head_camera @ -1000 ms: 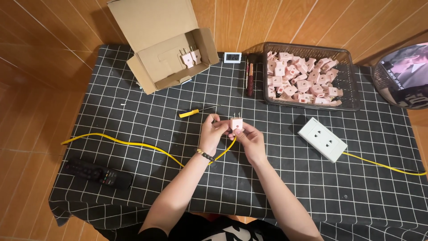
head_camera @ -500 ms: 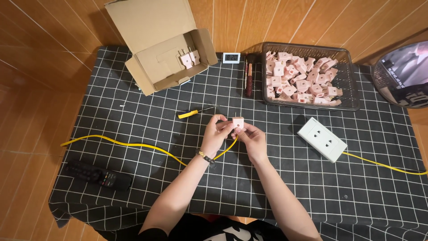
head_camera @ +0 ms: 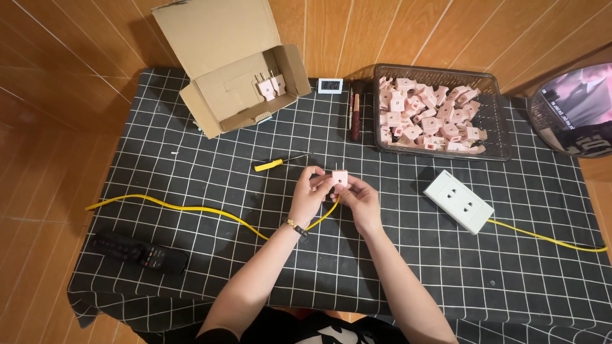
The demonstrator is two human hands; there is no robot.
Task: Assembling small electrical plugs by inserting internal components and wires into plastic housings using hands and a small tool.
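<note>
Head view: left hand [head_camera: 310,194] and right hand [head_camera: 361,199], fingers pinching pink plug [head_camera: 340,178] on yellow cable [head_camera: 191,209] at tabletop [head_camera: 382,267] centre, screwdriver [head_camera: 278,163] at ten o'clock; wiring apparently under way, steady grip needed next.

Both forearms are bare, with no sleeves reaching the wrists. The left hand [head_camera: 311,196] has a thin band at its wrist, dark with small gold-coloured pieces, while the right hand [head_camera: 362,202] wears nothing. At the lower edge of the view shows a black top with a pale printed pattern.
</note>
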